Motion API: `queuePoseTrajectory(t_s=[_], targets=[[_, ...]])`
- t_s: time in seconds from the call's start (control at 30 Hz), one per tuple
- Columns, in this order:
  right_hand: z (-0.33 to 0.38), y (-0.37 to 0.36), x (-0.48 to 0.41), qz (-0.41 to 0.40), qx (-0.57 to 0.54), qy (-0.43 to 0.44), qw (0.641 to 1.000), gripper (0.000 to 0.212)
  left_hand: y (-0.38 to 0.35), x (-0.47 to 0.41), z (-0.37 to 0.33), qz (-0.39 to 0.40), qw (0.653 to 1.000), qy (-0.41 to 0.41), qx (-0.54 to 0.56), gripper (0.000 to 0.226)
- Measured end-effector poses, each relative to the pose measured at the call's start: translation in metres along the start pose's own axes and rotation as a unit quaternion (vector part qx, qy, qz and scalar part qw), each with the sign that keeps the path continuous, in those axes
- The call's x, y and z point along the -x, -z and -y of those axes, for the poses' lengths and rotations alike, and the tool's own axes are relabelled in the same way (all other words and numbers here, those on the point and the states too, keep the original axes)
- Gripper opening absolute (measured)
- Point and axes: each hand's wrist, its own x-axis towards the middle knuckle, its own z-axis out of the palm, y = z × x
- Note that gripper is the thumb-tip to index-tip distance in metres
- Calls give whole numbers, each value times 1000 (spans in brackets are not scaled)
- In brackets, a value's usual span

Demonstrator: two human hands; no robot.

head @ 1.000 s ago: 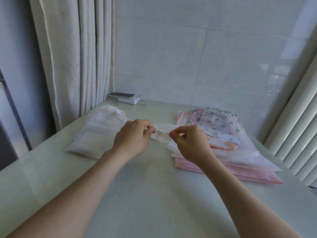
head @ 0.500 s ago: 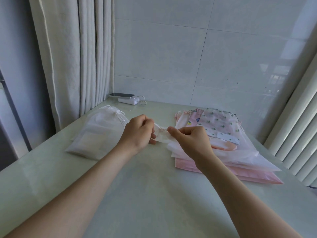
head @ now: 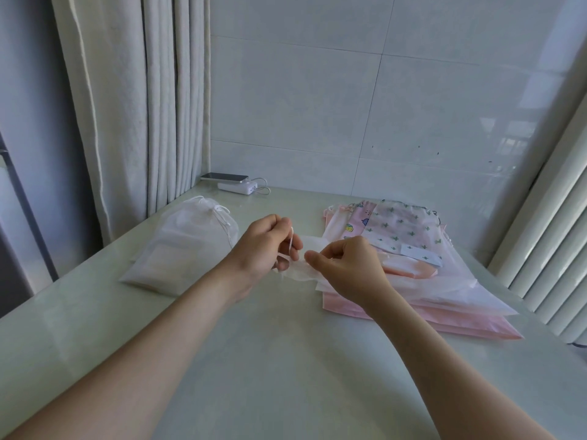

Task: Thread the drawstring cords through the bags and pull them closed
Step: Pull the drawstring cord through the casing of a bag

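Left hand (head: 263,246) pinches one cord (head: 290,246); right hand (head: 349,265) holds one bag (head: 298,275).

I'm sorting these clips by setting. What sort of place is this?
Probably a room in a home, though it could be a small workroom: a table pushed against a tiled wall, a long curtain on the left, and a phone beside a charger pack.

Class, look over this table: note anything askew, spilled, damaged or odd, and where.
Nothing spilled or damaged. Only the stack of bags on the right lies loosely fanned, its edges misaligned.
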Motion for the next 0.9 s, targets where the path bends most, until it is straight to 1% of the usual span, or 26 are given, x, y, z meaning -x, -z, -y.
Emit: queuePoseTrajectory(t_s=[0.1, 0.17, 0.23, 0.3, 0.37, 0.47, 0.6, 0.77, 0.9], targets=[[-2, -3, 0, -31, 63, 35, 997, 23, -1, 1, 3, 14, 997, 6, -73, 33], [-1, -4, 0, -54, 59, 57, 995, 18, -2, 2, 3, 15, 994, 7, -105, 33], [4, -1, 1, -48, -16, 89, 995, 18, -2, 3, 2, 19, 991, 9, -129, 34], [9, 3, 3, -15, -102, 114, 988, 17, -3, 5, 1, 32, 989, 7, -145, 34], [11, 4, 5, 3, -141, 122, 982, 12, -3, 6, 1, 44, 986, -5, -161, 35], [10, 1, 6, 2, -141, 114, 984, 7, -3, 6, 2, 55, 978, -23, -199, 35], [10, 3, 7, 11, -149, 102, 984, 13, -1, 6, 4, 70, 965, -47, -247, 32], [14, 10, 6, 31, -200, 32, 979, 14, 0, 5, 5, 79, 972, -51, -214, 27], [16, 8, 7, 58, -170, -6, 984, 15, 4, 4, 6, 84, 975, -50, -199, 26]])
